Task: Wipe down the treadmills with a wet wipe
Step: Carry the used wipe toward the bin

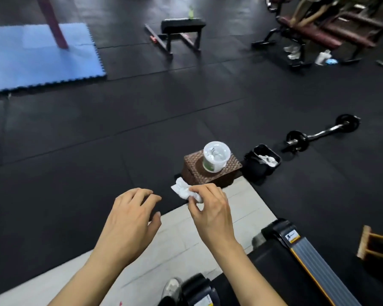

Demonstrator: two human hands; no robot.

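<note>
Above the floor, right hand (210,212) pinches wet wipe (184,191).

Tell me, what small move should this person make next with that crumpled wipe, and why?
Probably carry the wipe right and drop it into the small black bin. The right hand pinches it crumpled, so it looks used, and the bin already holds similar white wads. The left hand holds nothing, free to pull a fresh one from the white tub on the wicker box.
</note>
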